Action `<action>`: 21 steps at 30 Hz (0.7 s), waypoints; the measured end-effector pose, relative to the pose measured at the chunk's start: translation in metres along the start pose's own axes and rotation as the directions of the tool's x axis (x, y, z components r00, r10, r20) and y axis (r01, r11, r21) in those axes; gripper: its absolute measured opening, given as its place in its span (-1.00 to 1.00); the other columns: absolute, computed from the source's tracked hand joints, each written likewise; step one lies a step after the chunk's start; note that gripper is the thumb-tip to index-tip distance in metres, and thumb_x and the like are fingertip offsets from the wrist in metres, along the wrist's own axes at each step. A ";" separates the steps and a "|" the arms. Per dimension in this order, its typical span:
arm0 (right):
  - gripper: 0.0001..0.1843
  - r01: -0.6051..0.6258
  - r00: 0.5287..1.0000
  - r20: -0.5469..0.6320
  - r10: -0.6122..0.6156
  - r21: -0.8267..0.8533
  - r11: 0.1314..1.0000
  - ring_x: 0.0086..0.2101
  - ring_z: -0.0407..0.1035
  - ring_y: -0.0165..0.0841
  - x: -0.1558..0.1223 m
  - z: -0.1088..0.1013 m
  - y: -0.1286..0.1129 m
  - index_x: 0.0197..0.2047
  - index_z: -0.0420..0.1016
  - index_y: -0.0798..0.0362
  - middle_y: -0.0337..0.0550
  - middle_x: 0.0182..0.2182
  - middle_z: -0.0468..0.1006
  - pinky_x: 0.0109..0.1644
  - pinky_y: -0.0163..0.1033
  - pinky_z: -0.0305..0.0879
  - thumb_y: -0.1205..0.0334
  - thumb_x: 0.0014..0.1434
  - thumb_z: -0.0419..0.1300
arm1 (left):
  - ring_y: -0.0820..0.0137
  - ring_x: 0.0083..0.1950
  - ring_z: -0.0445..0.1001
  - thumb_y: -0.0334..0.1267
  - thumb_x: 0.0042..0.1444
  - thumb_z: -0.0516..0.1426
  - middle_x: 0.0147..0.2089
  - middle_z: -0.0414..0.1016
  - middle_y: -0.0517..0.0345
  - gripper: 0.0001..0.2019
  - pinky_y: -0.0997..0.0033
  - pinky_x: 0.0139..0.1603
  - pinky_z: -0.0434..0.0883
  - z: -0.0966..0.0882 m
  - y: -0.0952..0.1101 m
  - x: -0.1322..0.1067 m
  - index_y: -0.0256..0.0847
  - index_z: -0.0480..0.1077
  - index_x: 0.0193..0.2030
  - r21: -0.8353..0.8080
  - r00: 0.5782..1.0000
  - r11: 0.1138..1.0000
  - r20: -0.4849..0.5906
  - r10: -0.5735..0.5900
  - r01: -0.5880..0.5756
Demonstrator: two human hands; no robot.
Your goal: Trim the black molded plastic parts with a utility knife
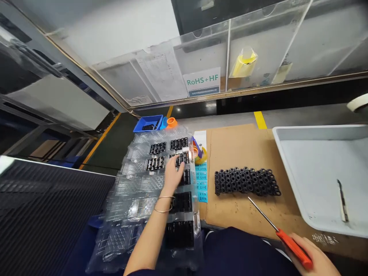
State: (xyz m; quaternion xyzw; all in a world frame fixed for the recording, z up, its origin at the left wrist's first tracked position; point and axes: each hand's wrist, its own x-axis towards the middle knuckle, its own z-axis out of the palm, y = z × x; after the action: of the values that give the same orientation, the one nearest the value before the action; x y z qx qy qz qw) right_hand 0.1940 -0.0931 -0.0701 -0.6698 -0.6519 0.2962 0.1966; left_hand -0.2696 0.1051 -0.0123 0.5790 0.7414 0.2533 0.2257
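My left hand reaches over a clear plastic blister tray on the left. Its fingertips are at a group of black plastic parts in one compartment, thumb and fingers apart; whether they touch a part I cannot tell. My right hand, at the lower right, is closed around the red handle of a screwdriver. The metal shaft points up and left, its tip just below a cluster of black ring-ended parts standing in rows on a cardboard sheet.
A white tray on the right holds a thin, dark-tipped tool. Behind the blister tray are a blue bin with black parts and an orange ring. Tape rolls and blue labels lie beside it.
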 end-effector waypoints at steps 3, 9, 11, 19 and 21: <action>-0.72 0.033 0.998 0.061 -0.032 -0.019 0.999 -0.30 0.66 -0.14 0.001 -0.008 -0.005 -0.19 0.67 -0.02 -0.02 -0.30 0.74 -0.25 -0.26 0.57 0.06 0.15 0.20 | 0.09 0.35 0.33 -0.10 0.30 0.19 0.36 0.35 -0.06 -0.54 -0.16 0.38 0.26 0.073 0.046 -0.018 -0.15 0.33 0.29 -0.098 0.992 0.993 0.108 0.070 -0.060; -0.79 0.019 0.991 0.135 -0.020 0.010 1.000 -0.35 0.60 -0.18 -0.005 -0.012 -0.007 -0.20 0.62 -0.06 -0.08 -0.35 0.70 -0.29 -0.26 0.51 0.13 0.20 0.17 | 0.09 0.26 0.42 -0.12 0.31 0.18 0.31 0.37 -0.08 -0.57 -0.15 0.24 0.42 0.174 0.074 -0.035 -0.19 0.34 0.26 -0.075 0.973 0.973 0.083 -0.214 0.220; -0.79 -0.020 0.989 0.146 0.012 0.054 0.998 -0.37 0.58 -0.17 -0.009 -0.012 -0.007 -0.20 0.61 -0.05 -0.08 -0.38 0.67 -0.29 -0.23 0.49 0.11 0.19 0.17 | 0.09 0.26 0.41 -0.12 0.31 0.18 0.31 0.36 -0.08 -0.57 -0.14 0.23 0.42 0.177 0.067 -0.033 -0.19 0.34 0.26 -0.067 0.960 0.959 0.058 -0.273 0.277; -0.87 -0.120 0.975 0.200 0.100 0.092 0.988 -0.38 0.55 -0.15 -0.014 -0.011 -0.014 -0.32 0.58 -0.10 -0.14 -0.41 0.65 -0.30 -0.21 0.40 0.15 0.08 0.19 | 0.20 0.09 0.51 -0.12 0.32 0.18 0.16 0.48 -0.03 -0.66 0.01 0.10 0.52 0.123 0.058 -0.013 -0.22 0.41 0.15 -0.140 0.947 0.936 0.054 -0.317 0.322; -0.87 -0.107 0.968 0.236 0.085 0.081 0.991 -0.37 0.55 -0.15 -0.010 -0.010 -0.018 -0.36 0.57 -0.09 -0.14 -0.42 0.64 -0.29 -0.22 0.37 0.18 0.04 0.18 | 0.19 0.12 0.50 -0.11 0.32 0.17 0.19 0.46 -0.04 -0.66 -0.01 0.13 0.50 0.110 0.064 -0.006 -0.21 0.41 0.16 -0.197 0.957 0.937 0.038 -0.289 0.290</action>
State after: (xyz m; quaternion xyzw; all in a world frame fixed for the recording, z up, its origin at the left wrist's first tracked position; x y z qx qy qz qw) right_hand 0.1868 -0.1008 -0.0493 -0.6516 -0.6226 0.4116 0.1354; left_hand -0.1516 0.1249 -0.0558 0.4390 0.7882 0.2881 0.3208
